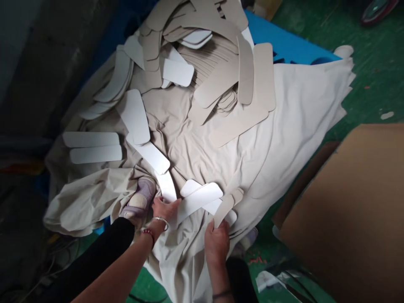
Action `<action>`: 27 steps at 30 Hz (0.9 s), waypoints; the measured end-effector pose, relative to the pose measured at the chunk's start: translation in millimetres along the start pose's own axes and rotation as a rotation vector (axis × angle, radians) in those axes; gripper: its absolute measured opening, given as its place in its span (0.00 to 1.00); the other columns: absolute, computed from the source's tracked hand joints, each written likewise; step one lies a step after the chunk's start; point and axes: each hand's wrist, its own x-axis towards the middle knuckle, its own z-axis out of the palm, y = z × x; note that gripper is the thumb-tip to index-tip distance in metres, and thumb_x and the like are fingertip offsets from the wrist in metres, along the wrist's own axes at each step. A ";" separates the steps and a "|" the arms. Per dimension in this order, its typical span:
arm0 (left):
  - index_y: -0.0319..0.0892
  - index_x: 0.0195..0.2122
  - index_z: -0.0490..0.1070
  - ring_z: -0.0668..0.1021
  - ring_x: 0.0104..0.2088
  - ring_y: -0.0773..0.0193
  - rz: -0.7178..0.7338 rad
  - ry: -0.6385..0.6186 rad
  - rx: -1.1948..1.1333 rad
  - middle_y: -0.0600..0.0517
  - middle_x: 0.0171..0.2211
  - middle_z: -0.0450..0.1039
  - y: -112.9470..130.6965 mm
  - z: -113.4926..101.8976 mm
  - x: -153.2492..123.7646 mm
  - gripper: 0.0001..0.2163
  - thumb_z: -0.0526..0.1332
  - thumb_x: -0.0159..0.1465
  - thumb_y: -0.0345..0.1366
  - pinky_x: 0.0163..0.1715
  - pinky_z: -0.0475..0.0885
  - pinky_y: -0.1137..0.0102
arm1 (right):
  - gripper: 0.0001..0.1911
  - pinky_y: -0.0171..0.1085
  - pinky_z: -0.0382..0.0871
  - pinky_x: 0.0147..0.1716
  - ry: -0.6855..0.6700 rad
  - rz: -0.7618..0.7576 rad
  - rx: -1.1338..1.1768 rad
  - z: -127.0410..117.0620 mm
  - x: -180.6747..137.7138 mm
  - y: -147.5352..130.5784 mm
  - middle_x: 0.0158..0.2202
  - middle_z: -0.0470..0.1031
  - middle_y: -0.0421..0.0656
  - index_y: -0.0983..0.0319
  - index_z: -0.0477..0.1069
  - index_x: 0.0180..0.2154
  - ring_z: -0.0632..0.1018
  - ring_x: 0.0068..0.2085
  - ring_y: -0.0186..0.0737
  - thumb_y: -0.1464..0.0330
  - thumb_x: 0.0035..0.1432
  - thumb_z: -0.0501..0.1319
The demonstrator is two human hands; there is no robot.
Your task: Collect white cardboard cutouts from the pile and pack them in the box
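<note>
Two hands: both reach forward and down from the near edge onto a beige cloth (293,126) spread over the floor.
Left hand (164,209): comes in at a slant from the lower left, forearm bare, a silver bangle (160,220) and a red cord on the wrist. Thumb points right and lies along the near end of a long white insole piece (198,200); fingers curl round that end, so the grip is closed on it.
Right hand (217,244): rises straight up from below, back of the hand towards me, a dark band lower on the forearm. Fingertips pinch the bottom end of a beige insole piece (224,209), so this grip is closed too.
Held pieces: the white one slants up to the right from the left hand; the beige one stands tilted just right of it, its top overlapping more flat cut-outs lying beneath.
Between the hands: bare folds of cloth, nothing else.
Shoe (141,201): a pale lilac trainer on the person's foot, planted on the cloth just left of the left hand, almost touching it; black trouser leg below.
Heap (208,59): many more white and beige cut-outs piled at the far side of the cloth, well apart from the hands, some sliding down towards them.
Blue sheet (284,42): shows under the far corner of the cloth.
Cardboard (347,219): a big brown sheet lies on the green floor (375,75) to the right.
</note>
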 end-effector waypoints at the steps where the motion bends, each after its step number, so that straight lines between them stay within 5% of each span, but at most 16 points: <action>1: 0.31 0.48 0.55 0.67 0.52 0.45 0.026 -0.006 -0.019 0.34 0.49 0.58 -2.5 7.8 -9.3 0.35 0.71 0.46 0.43 0.55 0.64 0.57 | 0.18 0.49 0.68 0.43 -0.048 0.004 -0.122 2.4 -0.3 -3.1 0.41 0.69 0.59 0.72 0.69 0.41 0.72 0.44 0.57 0.68 0.61 0.45; 6: 0.38 0.50 0.52 0.69 0.49 0.54 0.208 -0.134 -0.153 0.45 0.46 0.62 -11.8 46.2 -40.2 0.38 0.72 0.42 0.38 0.54 0.66 0.61 | 0.09 0.50 0.66 0.46 -0.162 -0.182 -0.404 19.9 5.0 -11.2 0.41 0.70 0.54 0.68 0.69 0.38 0.71 0.48 0.57 0.70 0.60 0.53; 12: 0.36 0.53 0.50 0.72 0.43 0.59 0.268 -0.292 -0.283 0.45 0.45 0.66 -15.3 57.1 -34.9 0.39 0.70 0.44 0.38 0.49 0.69 0.64 | 0.11 0.46 0.66 0.49 -0.289 -0.202 -0.204 18.6 15.2 6.8 0.40 0.71 0.50 0.67 0.66 0.40 0.73 0.47 0.52 0.65 0.61 0.55; 15: 0.36 0.47 0.58 0.73 0.39 0.58 0.282 -0.368 -0.246 0.46 0.39 0.68 -18.3 59.7 -25.5 0.27 0.66 0.48 0.39 0.43 0.70 0.63 | 0.13 0.44 0.66 0.49 -0.324 -0.152 -0.198 13.8 15.9 6.5 0.43 0.72 0.55 0.72 0.64 0.47 0.73 0.49 0.52 0.72 0.62 0.50; 18: 0.36 0.43 0.61 0.73 0.35 0.57 0.354 -0.432 -0.169 0.46 0.34 0.70 -21.8 63.3 -23.9 0.18 0.60 0.52 0.36 0.40 0.70 0.61 | 0.16 0.46 0.67 0.48 -0.329 -0.067 -0.166 13.6 14.6 -7.6 0.44 0.72 0.56 0.71 0.63 0.49 0.74 0.48 0.54 0.69 0.65 0.47; 24: 0.39 0.46 0.67 0.72 0.46 0.49 0.739 -0.551 -0.059 0.40 0.46 0.70 -25.9 53.9 -51.0 0.19 0.55 0.54 0.40 0.47 0.67 0.57 | 0.50 0.46 0.62 0.55 -0.265 0.088 -0.068 28.8 21.2 -37.6 0.55 0.64 0.64 0.78 0.46 0.62 0.65 0.58 0.61 0.50 0.52 0.62; 27: 0.39 0.43 0.71 0.71 0.47 0.44 0.889 -0.594 0.012 0.39 0.46 0.70 -25.1 41.1 -62.3 0.20 0.57 0.52 0.43 0.50 0.65 0.52 | 0.32 0.44 0.69 0.43 -0.202 0.182 -0.139 29.2 26.6 -36.5 0.45 0.73 0.57 0.71 0.55 0.58 0.75 0.46 0.55 0.58 0.59 0.56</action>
